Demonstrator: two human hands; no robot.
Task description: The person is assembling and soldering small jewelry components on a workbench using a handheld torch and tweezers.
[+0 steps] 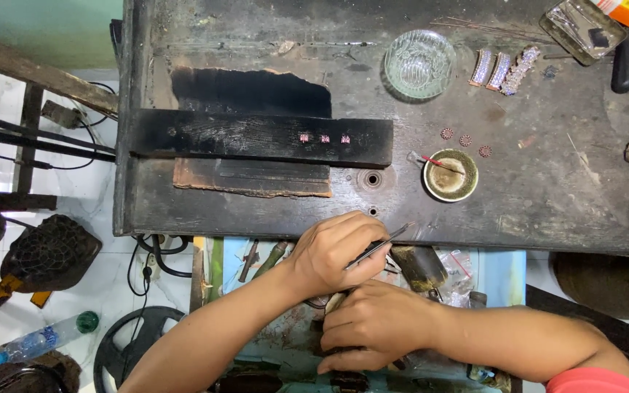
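My left hand [336, 251] is closed on thin metal tweezers [381, 244]. Their tips point up and right, over the front edge of the dark workbench [547, 211]. Just below it, my right hand [376, 327] curls around a small pale object [335, 300] that is mostly hidden by the fingers. Both hands hover over an open light-blue drawer [504, 266] that holds tools and bits. On the bench a black charred wooden bar [256, 137] carries three small pink jewelled pieces [324, 138].
On the bench stand a clear glass bowl [420, 64], a small cup of paste with a red-tipped stick [451, 175], jewelled strips [502, 70], three tiny round rosettes [465, 140] and a glass tray [582, 28]. A plastic bottle [45, 338] and cables lie on the floor to the left.
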